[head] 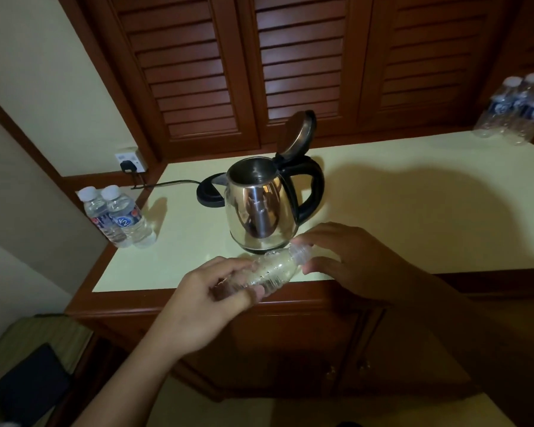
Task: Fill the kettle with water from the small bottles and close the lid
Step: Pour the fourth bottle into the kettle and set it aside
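While left hand fingers wrap bottle base, right hand fingers pinch cap; kettle lid up.

Six small bottles, perhaps; one kettle.

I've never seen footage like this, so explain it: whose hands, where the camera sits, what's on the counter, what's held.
No machine here: a person's two bare hands, filmed by one camera worn on the head, looking down. The left hand grips a small bottle held sideways; the right hand pinches its neck end. On the counter stand a steel kettle with its lid up, its black base, two bottles at left and three bottles far right.
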`<state>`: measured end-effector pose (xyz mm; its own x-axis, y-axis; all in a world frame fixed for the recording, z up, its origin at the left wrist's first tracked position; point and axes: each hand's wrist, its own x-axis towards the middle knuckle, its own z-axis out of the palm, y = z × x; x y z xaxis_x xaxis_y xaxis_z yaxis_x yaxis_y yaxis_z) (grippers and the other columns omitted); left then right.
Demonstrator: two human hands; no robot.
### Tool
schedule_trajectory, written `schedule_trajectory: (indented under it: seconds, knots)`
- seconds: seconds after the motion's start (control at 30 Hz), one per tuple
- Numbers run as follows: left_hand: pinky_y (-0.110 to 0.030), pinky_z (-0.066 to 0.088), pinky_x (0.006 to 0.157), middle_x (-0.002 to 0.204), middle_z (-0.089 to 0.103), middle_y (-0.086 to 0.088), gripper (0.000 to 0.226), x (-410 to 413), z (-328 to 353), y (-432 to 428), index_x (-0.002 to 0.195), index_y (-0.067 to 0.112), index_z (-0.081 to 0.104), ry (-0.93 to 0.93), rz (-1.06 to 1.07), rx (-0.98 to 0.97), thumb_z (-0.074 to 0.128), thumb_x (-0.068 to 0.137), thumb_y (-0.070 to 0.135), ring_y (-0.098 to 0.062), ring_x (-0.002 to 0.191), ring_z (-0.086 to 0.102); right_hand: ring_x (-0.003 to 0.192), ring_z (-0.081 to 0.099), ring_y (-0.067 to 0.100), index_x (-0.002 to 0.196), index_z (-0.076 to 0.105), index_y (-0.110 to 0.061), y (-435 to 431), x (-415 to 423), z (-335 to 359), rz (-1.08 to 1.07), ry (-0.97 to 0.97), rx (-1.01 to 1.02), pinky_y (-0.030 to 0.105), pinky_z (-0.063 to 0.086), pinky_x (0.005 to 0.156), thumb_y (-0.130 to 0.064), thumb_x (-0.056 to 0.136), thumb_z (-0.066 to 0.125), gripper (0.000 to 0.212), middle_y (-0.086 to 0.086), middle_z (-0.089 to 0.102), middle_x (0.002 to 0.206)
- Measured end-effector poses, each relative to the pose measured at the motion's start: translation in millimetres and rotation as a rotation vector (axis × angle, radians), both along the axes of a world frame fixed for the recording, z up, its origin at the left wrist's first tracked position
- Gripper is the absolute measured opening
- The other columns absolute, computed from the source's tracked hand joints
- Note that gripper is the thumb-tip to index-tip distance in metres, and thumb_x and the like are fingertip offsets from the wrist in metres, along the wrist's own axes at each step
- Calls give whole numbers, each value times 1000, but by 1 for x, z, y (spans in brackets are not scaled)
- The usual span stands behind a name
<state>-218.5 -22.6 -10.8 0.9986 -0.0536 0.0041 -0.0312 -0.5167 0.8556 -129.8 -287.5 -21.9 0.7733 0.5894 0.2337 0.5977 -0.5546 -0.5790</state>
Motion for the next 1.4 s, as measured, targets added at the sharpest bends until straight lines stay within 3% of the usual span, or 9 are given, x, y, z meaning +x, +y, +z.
schedule_trajectory:
  seconds: [0.17,0.37,0.6,0.8,0.93,1.07,1.23,1.3,1.4]
  knots:
    - [-27,47,46,63,68,-14,27,7,17,-16,115,39,79,209,-188,-194,69,90,39,-16,45,55,112,55,-5,135,63,-27,-26,-17,9,-32,-7,45,4,35,94,-28,92,73,44,-16,66,120]
    - [-26,46,45,66,64,-22,58,30,5,-42,119,4,73,345,-286,-354,74,81,49,-27,53,61,113,59,-10,121,70,-32,-67,-27,21,-132,67,149,2,36,92,-32,84,79,38,-28,67,116]
    - [-23,45,38,87,62,-41,51,56,-4,-63,110,-1,73,463,-410,-528,78,81,41,-26,49,61,117,63,6,124,71,-32,-92,-25,19,-148,98,251,13,45,98,-35,83,73,41,-19,66,118]
    - [-20,36,33,95,65,-28,68,81,-10,-94,115,-7,71,648,-439,-689,86,72,44,-22,40,57,112,63,3,120,70,-43,-116,-10,25,-160,121,268,11,45,91,-36,80,75,41,-21,64,116]
    - [-25,22,33,88,61,-20,72,105,-11,-129,121,-13,66,757,-475,-737,71,81,47,-21,36,55,99,65,-3,120,72,-27,-145,11,32,-158,113,325,5,43,84,-19,81,76,40,-14,68,103]
    - [-16,35,29,81,57,-16,64,129,-12,-187,119,-11,66,894,-631,-909,63,91,46,-18,37,60,102,68,4,120,72,-21,-198,35,43,-116,97,367,9,47,87,-15,80,75,41,-8,69,102]
    - [-18,36,29,88,62,-16,62,170,-15,-274,131,-11,58,1085,-854,-1144,51,102,44,-17,49,69,86,63,-10,116,72,-26,-283,64,63,-170,-19,225,1,41,74,-31,80,76,36,-16,68,92]
    - [-19,27,26,87,63,-15,65,186,-10,-309,133,-10,57,1100,-915,-1130,47,103,46,-16,49,70,80,62,-6,105,75,-23,-313,77,66,-225,-129,124,3,40,69,-49,87,70,32,-13,67,88]
    - [-17,31,27,79,63,-16,63,202,4,-359,129,-11,59,1098,-888,-1061,52,100,45,-18,43,66,63,54,11,70,62,-10,-349,100,59,-309,-268,174,15,36,60,-55,100,43,57,0,56,66]
